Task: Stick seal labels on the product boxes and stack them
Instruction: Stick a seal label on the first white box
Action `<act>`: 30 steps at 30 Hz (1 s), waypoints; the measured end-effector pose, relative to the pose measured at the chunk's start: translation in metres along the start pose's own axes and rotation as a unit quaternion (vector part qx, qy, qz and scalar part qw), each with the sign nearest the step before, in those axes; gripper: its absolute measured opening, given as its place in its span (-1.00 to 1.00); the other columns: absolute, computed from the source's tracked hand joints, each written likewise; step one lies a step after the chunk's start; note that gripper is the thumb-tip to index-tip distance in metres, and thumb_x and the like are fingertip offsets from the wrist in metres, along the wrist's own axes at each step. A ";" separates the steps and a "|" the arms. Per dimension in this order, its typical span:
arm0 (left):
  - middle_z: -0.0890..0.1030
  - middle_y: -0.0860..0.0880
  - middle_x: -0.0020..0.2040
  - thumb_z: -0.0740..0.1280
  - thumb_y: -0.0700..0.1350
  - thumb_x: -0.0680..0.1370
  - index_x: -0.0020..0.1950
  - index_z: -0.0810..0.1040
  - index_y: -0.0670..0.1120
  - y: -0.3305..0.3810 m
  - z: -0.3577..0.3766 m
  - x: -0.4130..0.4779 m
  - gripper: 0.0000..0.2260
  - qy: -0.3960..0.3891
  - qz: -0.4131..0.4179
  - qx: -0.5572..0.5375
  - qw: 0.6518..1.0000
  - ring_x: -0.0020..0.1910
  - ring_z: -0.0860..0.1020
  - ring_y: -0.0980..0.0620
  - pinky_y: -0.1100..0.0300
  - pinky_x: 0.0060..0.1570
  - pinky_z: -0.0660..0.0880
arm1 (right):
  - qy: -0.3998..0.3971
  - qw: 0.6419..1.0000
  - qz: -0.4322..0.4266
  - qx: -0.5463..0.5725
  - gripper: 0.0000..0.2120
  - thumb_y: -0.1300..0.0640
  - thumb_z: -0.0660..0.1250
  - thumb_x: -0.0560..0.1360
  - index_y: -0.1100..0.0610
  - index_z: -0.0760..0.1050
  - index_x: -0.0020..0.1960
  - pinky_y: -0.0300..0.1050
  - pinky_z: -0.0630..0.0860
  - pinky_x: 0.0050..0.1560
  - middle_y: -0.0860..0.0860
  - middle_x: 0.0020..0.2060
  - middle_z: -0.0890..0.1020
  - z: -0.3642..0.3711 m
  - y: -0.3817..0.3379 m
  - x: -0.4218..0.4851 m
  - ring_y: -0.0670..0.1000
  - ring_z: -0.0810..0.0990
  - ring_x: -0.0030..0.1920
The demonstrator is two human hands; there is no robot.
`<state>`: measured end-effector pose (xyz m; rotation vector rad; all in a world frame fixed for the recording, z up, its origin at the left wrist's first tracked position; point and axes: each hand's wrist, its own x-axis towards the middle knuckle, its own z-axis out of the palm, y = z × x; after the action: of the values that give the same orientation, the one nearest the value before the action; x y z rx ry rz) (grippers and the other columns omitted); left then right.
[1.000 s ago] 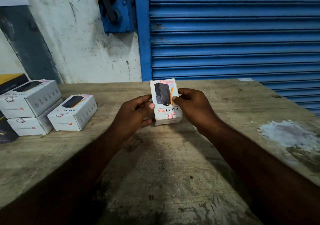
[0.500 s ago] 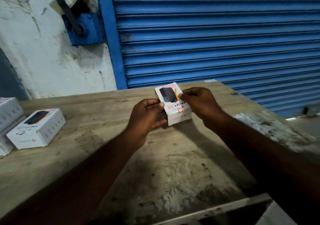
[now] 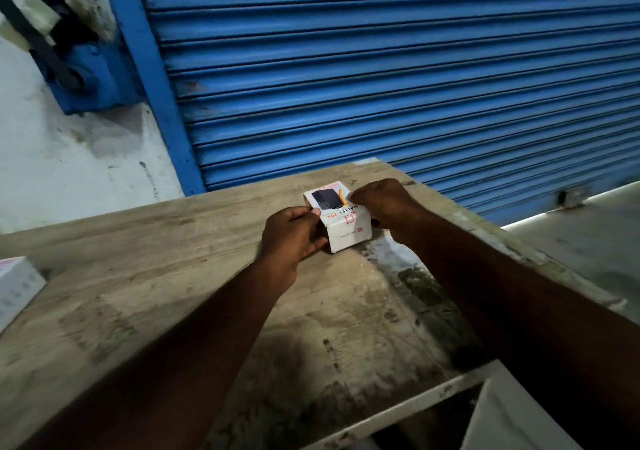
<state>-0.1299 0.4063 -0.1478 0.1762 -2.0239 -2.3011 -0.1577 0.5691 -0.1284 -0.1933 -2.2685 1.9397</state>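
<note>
The left grip (image 3: 292, 233), a bare hand, curls round the left side of a white product box (image 3: 337, 219). Its thumb lies on the edge of the printed top face and its fingers are tucked against the side below. The right grip (image 3: 384, 207), the other bare hand, closes on the opposite side, with its fingers bent over the right edge and one fingertip pressed on the top face just beside the orange stripe of the picture. The product box thus sits between the two grips, held by both, its short white end face turned toward the person and its far end pointing away. Its top shows a dark device and the words HALLEY 20K. It is low at the worn wooden worktop (image 3: 166, 276), near the far right corner; whether its underside touches the wood cannot be told. Well to the left of the left grip, at the picture's edge, part of a second box (image 3: 15, 287), also white, lies on the worktop. Beyond both grips hangs a blue roller shutter (image 3: 381, 69). Beyond and left of the left grip, a stained white wall (image 3: 86, 162) carries a blue metal housing (image 3: 83, 79). To the right of the right grip, past the worktop's edge, lies grey floor (image 3: 588, 242).
</note>
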 end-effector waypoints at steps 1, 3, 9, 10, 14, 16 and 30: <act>0.69 -0.10 -0.10 0.38 -0.17 0.60 -0.05 0.62 -0.12 -0.001 0.003 0.002 -0.95 -0.001 -0.002 0.001 1.000 -0.17 0.67 0.07 0.19 -0.25 0.62 | 0.006 1.000 0.003 0.005 -0.81 0.23 0.46 0.50 0.33 0.65 0.05 -0.05 0.54 -0.16 0.28 -0.02 0.68 -0.002 0.003 0.003 0.18 0.64 -0.12; 0.68 -0.10 -0.12 0.38 -0.17 0.60 -0.06 0.62 -0.13 -0.004 0.009 0.004 -0.94 -0.001 -0.002 0.004 1.000 -0.20 0.66 0.08 0.20 -0.26 0.62 | 0.016 1.000 0.011 0.016 -0.83 0.23 0.48 0.49 0.32 0.65 0.03 -0.11 0.50 -0.28 0.29 -0.06 0.68 -0.005 0.009 0.007 0.18 0.63 -0.17; 0.70 -0.13 -0.02 0.39 -0.12 0.60 0.00 0.64 -0.13 -0.006 0.017 0.013 -0.91 -0.001 -0.001 0.008 1.000 -0.10 0.66 0.05 0.25 -0.27 0.61 | 0.031 0.999 0.024 0.033 -0.82 0.16 0.52 0.46 0.27 0.64 -0.05 -0.01 0.53 -0.31 0.30 -0.07 0.68 -0.007 0.018 0.015 0.22 0.65 -0.18; 0.70 -0.14 -0.01 0.39 -0.12 0.60 -0.01 0.64 -0.12 -0.006 0.017 0.014 -0.91 -0.002 -0.002 0.007 1.000 -0.08 0.66 0.05 0.26 -0.28 0.61 | 0.032 0.999 0.024 0.035 -0.83 0.16 0.52 0.46 0.26 0.64 -0.05 0.02 0.55 -0.28 0.30 -0.06 0.69 -0.007 0.019 0.016 0.23 0.66 -0.16; 0.70 -0.16 0.04 0.40 -0.11 0.60 0.01 0.63 -0.13 -0.007 0.018 0.019 -0.90 -0.016 -0.012 0.003 1.000 0.05 0.67 -0.03 0.25 -0.29 0.61 | 0.042 0.998 0.027 0.042 -0.84 0.14 0.50 0.48 0.23 0.65 -0.03 0.18 0.63 -0.16 0.27 -0.06 0.70 -0.007 0.021 0.018 0.30 0.70 -0.05; 0.70 -0.17 0.05 0.40 -0.11 0.60 0.01 0.63 -0.14 -0.007 0.018 0.021 -0.90 -0.023 -0.017 0.001 1.000 0.09 0.67 -0.07 0.22 -0.27 0.63 | 0.047 0.998 0.025 0.039 -0.88 0.12 0.49 0.48 0.18 0.65 -0.08 0.22 0.64 -0.12 0.26 -0.06 0.70 -0.006 0.022 0.020 0.30 0.70 -0.03; 0.65 -0.07 -0.10 0.43 -0.07 0.58 0.13 0.60 -0.16 -0.006 0.003 0.025 -0.79 -0.028 -0.009 -0.008 1.000 -0.22 0.63 0.15 0.25 -0.23 0.61 | 0.137 0.983 -0.067 -0.102 -0.83 -0.02 0.41 0.52 0.07 0.64 -0.13 0.03 0.63 -0.02 0.09 -0.07 0.72 -0.006 0.019 0.013 0.10 0.68 -0.04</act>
<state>-0.1553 0.4064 -0.1543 0.1305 -2.0372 -2.3587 -0.1693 0.5801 -0.1457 -0.3023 -2.2286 1.5107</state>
